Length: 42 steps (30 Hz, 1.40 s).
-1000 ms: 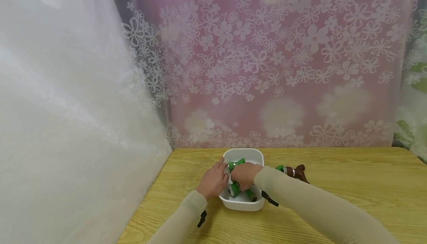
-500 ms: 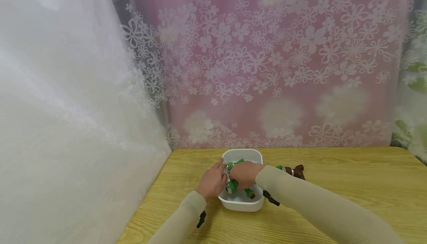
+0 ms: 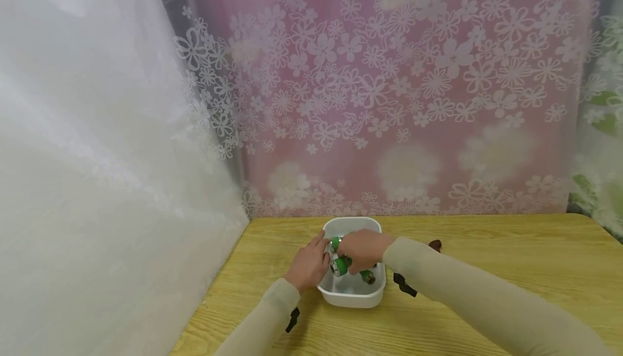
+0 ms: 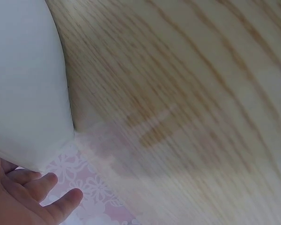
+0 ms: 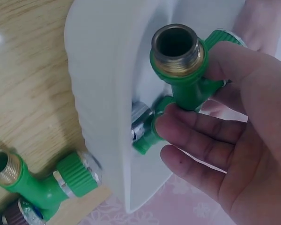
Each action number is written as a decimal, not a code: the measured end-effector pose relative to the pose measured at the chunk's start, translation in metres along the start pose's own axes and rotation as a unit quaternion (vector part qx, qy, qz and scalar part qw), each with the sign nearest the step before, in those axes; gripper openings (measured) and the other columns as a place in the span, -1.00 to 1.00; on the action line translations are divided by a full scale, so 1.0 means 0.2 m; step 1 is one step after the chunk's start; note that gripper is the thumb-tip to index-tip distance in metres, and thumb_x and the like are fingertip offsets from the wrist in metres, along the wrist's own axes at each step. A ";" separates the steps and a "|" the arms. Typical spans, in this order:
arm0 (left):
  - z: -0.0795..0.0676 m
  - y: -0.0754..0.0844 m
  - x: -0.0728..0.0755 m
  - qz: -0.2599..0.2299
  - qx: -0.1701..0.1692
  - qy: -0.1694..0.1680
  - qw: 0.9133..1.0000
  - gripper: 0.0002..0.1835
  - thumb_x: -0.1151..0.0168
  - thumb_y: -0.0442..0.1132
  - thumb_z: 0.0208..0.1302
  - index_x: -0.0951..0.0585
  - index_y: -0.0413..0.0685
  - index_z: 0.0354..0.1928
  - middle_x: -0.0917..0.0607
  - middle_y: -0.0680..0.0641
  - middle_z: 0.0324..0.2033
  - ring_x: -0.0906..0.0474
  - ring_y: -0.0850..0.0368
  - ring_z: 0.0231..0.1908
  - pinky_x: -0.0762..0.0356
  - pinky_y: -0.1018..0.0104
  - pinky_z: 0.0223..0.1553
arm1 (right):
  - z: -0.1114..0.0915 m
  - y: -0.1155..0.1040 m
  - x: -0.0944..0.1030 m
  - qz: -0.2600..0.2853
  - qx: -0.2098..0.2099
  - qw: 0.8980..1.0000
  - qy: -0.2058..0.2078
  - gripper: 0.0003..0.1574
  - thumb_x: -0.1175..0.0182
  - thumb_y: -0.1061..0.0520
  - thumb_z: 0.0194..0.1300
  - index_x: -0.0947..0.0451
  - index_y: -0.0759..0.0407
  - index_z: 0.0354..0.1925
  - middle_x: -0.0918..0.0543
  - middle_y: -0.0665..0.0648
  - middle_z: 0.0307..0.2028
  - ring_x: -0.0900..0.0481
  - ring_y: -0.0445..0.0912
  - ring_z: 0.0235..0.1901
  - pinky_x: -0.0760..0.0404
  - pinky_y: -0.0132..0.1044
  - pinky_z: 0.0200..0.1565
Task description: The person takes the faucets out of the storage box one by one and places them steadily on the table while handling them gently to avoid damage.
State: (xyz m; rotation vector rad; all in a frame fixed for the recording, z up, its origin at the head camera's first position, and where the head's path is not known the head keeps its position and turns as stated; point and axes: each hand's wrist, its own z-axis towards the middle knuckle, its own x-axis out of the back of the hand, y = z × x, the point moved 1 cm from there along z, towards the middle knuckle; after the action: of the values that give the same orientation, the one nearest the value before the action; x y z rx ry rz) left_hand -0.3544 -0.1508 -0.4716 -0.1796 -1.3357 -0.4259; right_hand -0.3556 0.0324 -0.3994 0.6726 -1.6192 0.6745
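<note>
A white plastic tub holds several green Y-shaped pipe fittings with threaded brass ends and ribbed caps. My left hand holds its left rim, the thumb side inside and the other fingers outside. Inside the tub, my right hand grips a green pipe fitting by its body, its threaded mouth tilted up in the right wrist view. Under that one, another green fitting lies on the tub floor. In the head view, my right hand partly covers the fittings.
Right of the tub, another green fitting lies on the wooden table. Against it is a brown fitting, mostly behind my right sleeve. A pink flowered curtain stands behind the table, and white sheeting at the left.
My right hand has shifted slightly up and to the right inside the tub, and its forearm now covers more of the brown fitting. My left hand stays at the rim.
</note>
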 end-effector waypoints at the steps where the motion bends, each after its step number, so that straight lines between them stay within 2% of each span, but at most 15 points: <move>1: 0.00 0.00 0.00 0.000 0.002 0.000 1.000 -0.57 0.09 -0.15 0.57 -0.45 -0.11 0.35 -0.30 -0.17 0.49 -0.47 -0.07 0.33 -0.55 -0.03 0.21 | -0.01 0.01 0.01 0.004 0.000 1.000 0.002 -0.89 -0.43 0.01 0.21 -0.66 -0.12 -0.32 -0.56 -0.23 -0.48 -0.46 -0.28 -0.50 -0.50 -0.34 -0.35; 4: 0.00 0.00 0.00 -0.002 0.009 -0.004 1.000 -0.57 0.10 -0.14 0.57 -0.45 -0.10 0.35 -0.29 -0.17 0.50 -0.46 -0.07 0.34 -0.53 -0.03 0.23 | -0.03 0.03 0.02 0.012 0.000 1.000 0.009 -0.88 -0.42 0.01 0.22 -0.63 -0.13 -0.37 -0.54 -0.23 -0.52 -0.44 -0.29 -0.53 -0.49 -0.35 -0.39; 8: 0.00 0.01 0.00 -0.001 0.011 -0.005 1.000 -0.56 0.10 -0.13 0.56 -0.45 -0.10 0.35 -0.29 -0.17 0.50 -0.46 -0.08 0.34 -0.53 -0.03 0.24 | -0.07 0.06 0.05 0.019 0.002 1.000 0.009 -0.91 -0.41 0.02 0.23 -0.65 -0.12 -0.33 -0.55 -0.23 -0.51 -0.44 -0.29 -0.52 -0.50 -0.35 -0.37; 12: 0.01 0.01 0.00 0.001 0.010 -0.001 1.000 -0.56 0.08 -0.12 0.55 -0.46 -0.11 0.34 -0.30 -0.18 0.49 -0.48 -0.08 0.32 -0.54 -0.01 0.23 | -0.11 0.10 0.06 0.024 0.002 1.000 0.010 -0.85 -0.41 0.03 0.22 -0.72 -0.08 -0.20 -0.61 -0.23 -0.43 -0.45 -0.29 -0.48 -0.51 -0.33 -0.33; 16: 0.01 0.01 0.01 0.000 0.011 0.000 1.000 -0.56 0.05 -0.12 0.54 -0.47 -0.12 0.34 -0.31 -0.18 0.49 -0.51 -0.10 0.29 -0.54 0.00 0.23 | -0.14 0.15 0.07 0.022 -0.004 1.000 0.016 -0.66 -0.41 0.01 0.22 -0.73 -0.04 -0.02 -0.68 -0.21 -0.29 -0.49 -0.28 -0.42 -0.54 -0.29 -0.28; 23: 0.00 0.02 0.01 -0.011 0.021 -0.012 1.000 -0.54 0.05 -0.10 0.54 -0.45 -0.12 0.35 -0.28 -0.19 0.50 -0.50 -0.13 0.29 -0.52 -0.02 0.25 | -0.21 0.22 0.07 0.029 -0.004 0.999 0.020 -0.64 -0.42 -0.03 0.23 -0.71 -0.01 -0.01 -0.69 -0.19 -0.25 -0.53 -0.31 -0.37 -0.57 -0.26 -0.27; 30: 0.01 0.02 0.00 -0.016 0.030 -0.010 0.999 -0.53 0.04 -0.09 0.54 -0.44 -0.09 0.37 -0.27 -0.16 0.51 -0.50 -0.11 0.30 -0.54 -0.04 0.23 | -0.30 0.28 0.08 0.043 -0.017 0.999 0.023 -0.58 -0.38 -0.01 0.26 -0.68 0.05 0.07 -0.71 -0.12 -0.14 -0.56 -0.29 -0.29 -0.57 -0.21 -0.24; 38: 0.01 0.01 -0.01 -0.018 0.035 -0.012 0.999 -0.53 0.05 -0.09 0.54 -0.43 -0.10 0.38 -0.26 -0.16 0.52 -0.49 -0.11 0.31 -0.53 -0.06 0.23 | -0.39 0.34 0.06 0.053 -0.022 0.998 0.034 -0.72 -0.36 0.08 0.25 -0.70 -0.04 -0.04 -0.60 -0.20 -0.39 -0.38 -0.27 -0.47 -0.38 -0.24 -0.36; 42: 0.01 0.02 0.00 -0.017 0.038 -0.018 0.999 -0.52 0.04 -0.07 0.54 -0.43 -0.08 0.38 -0.25 -0.14 0.52 -0.48 -0.10 0.32 -0.53 -0.06 0.23 | -0.44 0.38 0.03 0.053 -0.024 0.998 0.039 -0.90 -0.35 0.10 0.24 -0.64 -0.12 -0.27 -0.50 -0.17 -0.51 -0.31 -0.27 -0.54 -0.32 -0.28 -0.42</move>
State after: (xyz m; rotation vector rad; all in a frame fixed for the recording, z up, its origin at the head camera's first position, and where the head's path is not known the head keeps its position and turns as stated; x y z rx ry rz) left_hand -0.3554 -0.1468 -0.4713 -0.1015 -1.3889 -0.4026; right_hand -0.3560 0.1476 -0.3855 0.5215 -1.6015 0.7292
